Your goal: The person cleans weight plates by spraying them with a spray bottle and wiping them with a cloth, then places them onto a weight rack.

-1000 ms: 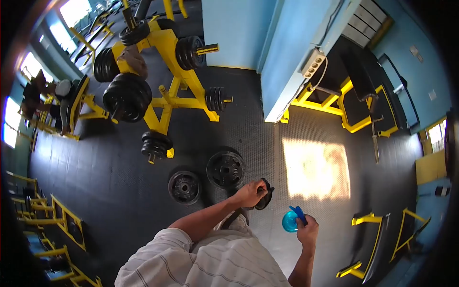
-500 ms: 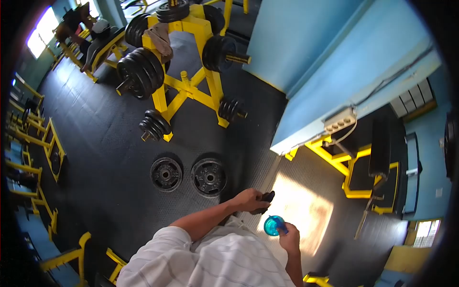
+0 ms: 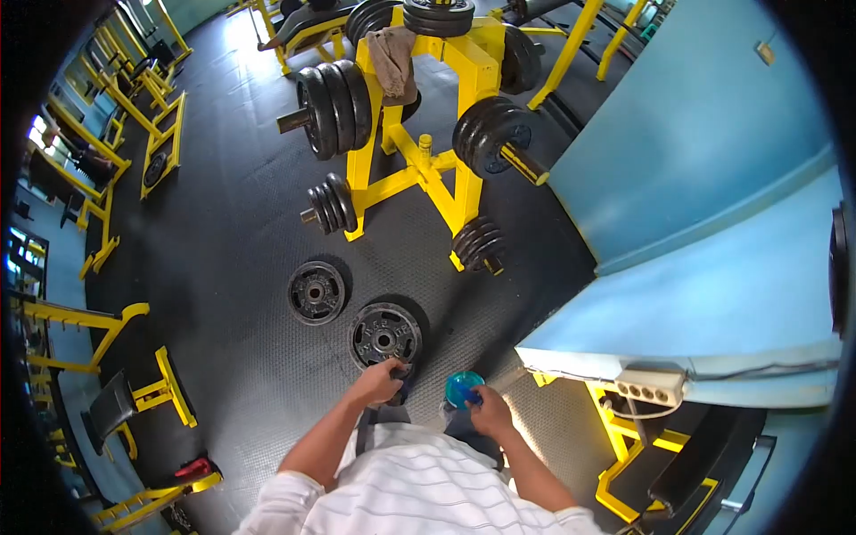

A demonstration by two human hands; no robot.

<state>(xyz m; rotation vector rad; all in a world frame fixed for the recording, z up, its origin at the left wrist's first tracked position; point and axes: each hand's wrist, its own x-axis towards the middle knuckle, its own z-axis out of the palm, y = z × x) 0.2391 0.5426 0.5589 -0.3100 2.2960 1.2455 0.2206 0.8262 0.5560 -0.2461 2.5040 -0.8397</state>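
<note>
Holding was done by both hands, up above the black floor (image 3: 236,294). A blue-green bottle (image 3: 454,392) was held by the right hand (image 3: 489,413), with its fingers bent around the dark blue part that looked like a lid. It was held out in front of the striped shirt (image 3: 428,481). A small dark thing (image 3: 404,371) was pinched in the left hand (image 3: 376,384), but what it was could not be told, as much of it was hidden.

The bottle looked like stiff, smooth plastic. It was likely light, though how full it was could not be seen. Its round side might have been slippery, so the dark blue part was judged a good place to take hold. Whether the dark thing was soft or hard could not be told.

Past the hands, a big weight plate (image 3: 385,338) and a smaller weight plate (image 3: 316,292) were laid flat on the floor, near each other but not touching. Farther on, a yellow rack (image 3: 468,71) was loaded with black plates (image 3: 334,109), and a brown cloth (image 3: 390,64) was hung on it. The floor's right edge was closed off by a blue wall (image 3: 678,178).
</note>
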